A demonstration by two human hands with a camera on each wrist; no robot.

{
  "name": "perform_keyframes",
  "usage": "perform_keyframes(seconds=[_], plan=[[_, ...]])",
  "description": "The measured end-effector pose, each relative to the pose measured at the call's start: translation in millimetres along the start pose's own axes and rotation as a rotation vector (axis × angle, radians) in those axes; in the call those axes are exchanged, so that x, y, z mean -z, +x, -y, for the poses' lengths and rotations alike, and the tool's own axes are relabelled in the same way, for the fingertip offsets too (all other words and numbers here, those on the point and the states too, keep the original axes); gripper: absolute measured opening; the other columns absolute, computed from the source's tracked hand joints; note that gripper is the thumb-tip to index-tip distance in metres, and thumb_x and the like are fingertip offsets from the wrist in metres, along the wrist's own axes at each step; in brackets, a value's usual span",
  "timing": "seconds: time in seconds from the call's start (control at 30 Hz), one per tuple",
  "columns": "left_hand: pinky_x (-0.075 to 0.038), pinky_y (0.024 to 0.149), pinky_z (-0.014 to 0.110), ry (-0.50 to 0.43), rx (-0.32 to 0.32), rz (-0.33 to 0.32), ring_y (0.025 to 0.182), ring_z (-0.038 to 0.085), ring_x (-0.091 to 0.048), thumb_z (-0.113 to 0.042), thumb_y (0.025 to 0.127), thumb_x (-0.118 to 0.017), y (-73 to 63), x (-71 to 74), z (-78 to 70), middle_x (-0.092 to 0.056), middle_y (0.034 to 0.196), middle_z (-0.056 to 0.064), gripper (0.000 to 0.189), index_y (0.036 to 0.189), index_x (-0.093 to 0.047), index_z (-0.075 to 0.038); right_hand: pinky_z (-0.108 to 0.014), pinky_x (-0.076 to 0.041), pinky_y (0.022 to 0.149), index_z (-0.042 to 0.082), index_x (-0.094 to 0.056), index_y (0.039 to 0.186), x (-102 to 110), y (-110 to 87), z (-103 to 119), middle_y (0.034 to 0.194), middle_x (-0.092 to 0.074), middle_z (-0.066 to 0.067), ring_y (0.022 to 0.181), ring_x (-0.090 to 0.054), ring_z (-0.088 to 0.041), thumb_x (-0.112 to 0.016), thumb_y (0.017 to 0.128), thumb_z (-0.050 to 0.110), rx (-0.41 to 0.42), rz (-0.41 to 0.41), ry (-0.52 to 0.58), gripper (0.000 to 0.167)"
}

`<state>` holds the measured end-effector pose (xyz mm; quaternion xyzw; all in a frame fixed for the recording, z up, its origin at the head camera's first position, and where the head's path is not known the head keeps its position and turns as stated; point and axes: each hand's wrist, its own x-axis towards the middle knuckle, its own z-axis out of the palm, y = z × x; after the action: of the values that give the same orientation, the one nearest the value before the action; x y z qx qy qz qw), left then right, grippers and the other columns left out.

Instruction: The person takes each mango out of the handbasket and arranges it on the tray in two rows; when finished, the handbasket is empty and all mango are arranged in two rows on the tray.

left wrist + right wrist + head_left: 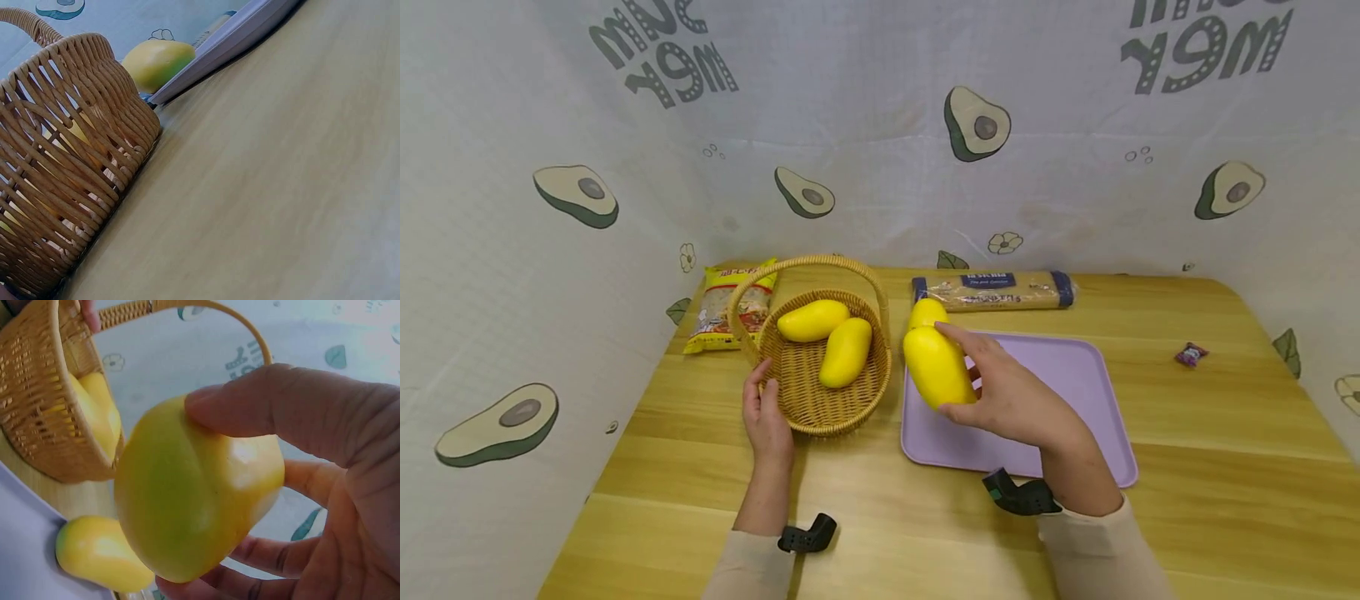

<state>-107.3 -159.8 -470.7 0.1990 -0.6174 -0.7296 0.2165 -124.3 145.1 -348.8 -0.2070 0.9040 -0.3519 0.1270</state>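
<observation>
Pale sleeves (1097, 550) reach in over the near edge of the wooden table (910, 533), each with a black wrist device (1022, 496) at its cuff. The right hand (1018, 400) grasps a yellow mango (934, 367) between thumb and fingers, in the air above the left side of a lilac tray (1075, 375); up close (the right wrist view shows this best) its skin blends yellow into green. The left hand (770, 421) holds the left side of a woven basket (805, 396), one digit over the rim; how all its other fingers lie I cannot tell. Two mangoes (812, 322) rest inside the basket, touching, one toward the far rim and the other toward the right. Another mango (928, 311) sits at the tray's far-left corner, partly behind the held fruit; whether it lies wholly within the tray's rim is unclear. Along the table's far edge, beyond the tray, lies a long packet (1022, 293) with dark blue ends. Toward the far-left corner, a yellow-topped bag (711, 308) shows partly behind the basket and its arched handle (820, 260). Well to the right of the tray, toward the table's right edge, lies a small wrapped sweet (1191, 355)
</observation>
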Motion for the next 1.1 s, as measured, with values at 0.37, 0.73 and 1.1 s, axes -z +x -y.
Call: perform_keyframes(seconds=[0.37,0.73,1.1], plan=[[-0.042,0.103,0.027,-0.017,0.012,-0.005,0.139,0.023,-0.043,-0.013,0.105,-0.042,-0.7,-0.1,1.7,-0.046,0.153,0.005,0.038,0.141,-0.053,-0.004,-0.044,-0.058,0.083,0.026,-0.019,0.164,11.6,10.2,-23.6,0.142,-0.042,-0.023,0.108,-0.059,-0.035,-0.085,0.083,0.027,-0.122,-0.229,0.100,0.104],[-0.045,0.101,0.025,-0.019,0.005,0.011,0.136,0.022,-0.045,-0.014,0.106,-0.040,0.0,1.2,3.7,-0.046,0.152,0.002,0.038,0.141,-0.053,-0.005,-0.048,-0.060,0.077,0.020,-0.013,0.165,17.6,18.5,-54.9,0.145,-0.040,-0.033,0.108,-0.064,-0.048,-0.081,0.087,0.029,-0.223,-0.384,0.085,0.104],[-0.045,0.100,0.024,-0.007,0.006,0.020,0.136,0.024,-0.046,-0.016,0.107,-0.040,0.9,1.9,3.6,-0.046,0.152,0.002,0.037,0.141,-0.053,-0.007,-0.057,-0.056,0.085,0.016,-0.016,0.164,16.3,21.7,-83.3,0.145,-0.037,-0.037,0.110,-0.057,-0.048,-0.079,0.088,0.029,-0.306,-0.425,0.016,0.100]])
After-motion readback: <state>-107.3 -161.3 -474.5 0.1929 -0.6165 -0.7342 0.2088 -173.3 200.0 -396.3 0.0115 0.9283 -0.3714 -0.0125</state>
